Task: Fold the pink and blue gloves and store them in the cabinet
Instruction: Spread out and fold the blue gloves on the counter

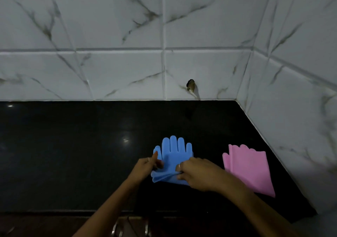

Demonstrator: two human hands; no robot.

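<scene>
The blue gloves [174, 152] lie stacked on the black countertop [73, 154], fingers pointing toward the wall. My left hand [145, 167] pinches their left edge near the thumb. My right hand [197, 173] grips the cuff end, which is bunched and lifted at the bottom. The pink gloves [249, 169] lie flat to the right, near the corner wall, with neither hand touching them. Part of the blue cuff is hidden under my right hand.
White marble-patterned tiles [118, 69] form the back wall and the right side wall. A small dark hole [191, 84] marks the back wall. Below the counter's front edge, metal cabinet handles [116, 228] show faintly.
</scene>
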